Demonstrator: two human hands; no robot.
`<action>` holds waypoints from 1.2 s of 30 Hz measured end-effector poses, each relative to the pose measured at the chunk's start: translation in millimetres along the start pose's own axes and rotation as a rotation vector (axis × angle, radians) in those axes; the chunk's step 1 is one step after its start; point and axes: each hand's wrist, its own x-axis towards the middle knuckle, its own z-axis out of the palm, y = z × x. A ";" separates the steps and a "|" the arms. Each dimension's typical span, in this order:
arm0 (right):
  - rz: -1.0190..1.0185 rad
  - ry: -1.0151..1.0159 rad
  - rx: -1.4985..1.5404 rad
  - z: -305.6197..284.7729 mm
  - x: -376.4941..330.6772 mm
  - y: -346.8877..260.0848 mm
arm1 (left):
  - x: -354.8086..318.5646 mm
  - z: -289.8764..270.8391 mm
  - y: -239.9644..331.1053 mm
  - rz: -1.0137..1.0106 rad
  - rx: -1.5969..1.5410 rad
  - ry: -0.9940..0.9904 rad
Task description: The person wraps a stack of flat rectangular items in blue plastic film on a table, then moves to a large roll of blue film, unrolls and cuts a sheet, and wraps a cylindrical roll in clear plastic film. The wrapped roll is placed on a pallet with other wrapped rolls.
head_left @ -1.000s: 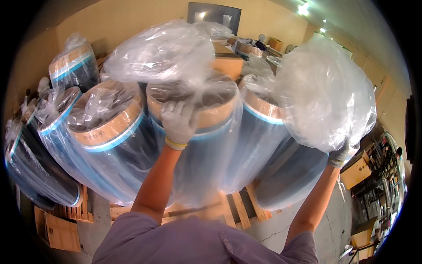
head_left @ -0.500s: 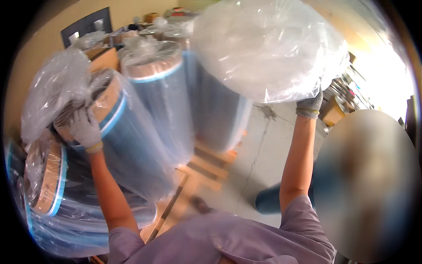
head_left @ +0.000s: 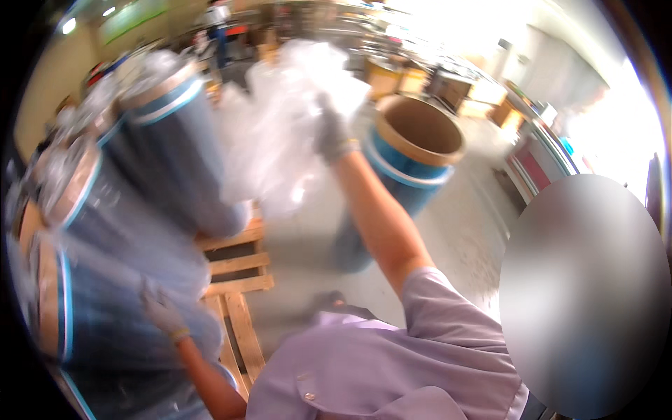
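My right hand, in a grey knit glove, is closed on a large clear plastic bag. The crumpled bag hangs in the air and is smeared by motion. My left hand, also gloved, has its fingers stretched out against the side of a blue drum in clear plastic wrap. That drum leans at the left, with a brown rim and a white band. Right of my right forearm, an uncovered blue drum with a brown rim shows its hollow inside.
More wrapped drums crowd the left on wooden pallets. Grey floor surrounds the uncovered drum. Benches stand at the back, a cabinet at the right. A person is far off. A blurred oval hides the lower right.
The view has swung right, bringing the uncovered drum fully into sight. The bag has gone from ballooned to crumpled. My left hand has left a drum's top and lies lower, on a wrapped side.
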 end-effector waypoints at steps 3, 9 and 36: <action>0.137 -0.006 0.117 -39.8 14.1 2.2 | -83.5 118.7 44.0 -0.291 -0.777 -0.537; 0.182 -0.107 0.115 -65.7 3.2 -22.5 | -111.1 156.6 218.1 -1.124 -1.487 -1.159; 0.018 -0.287 0.045 -356.7 110.1 -291.8 | 34.9 401.5 548.1 -0.514 -1.750 -0.870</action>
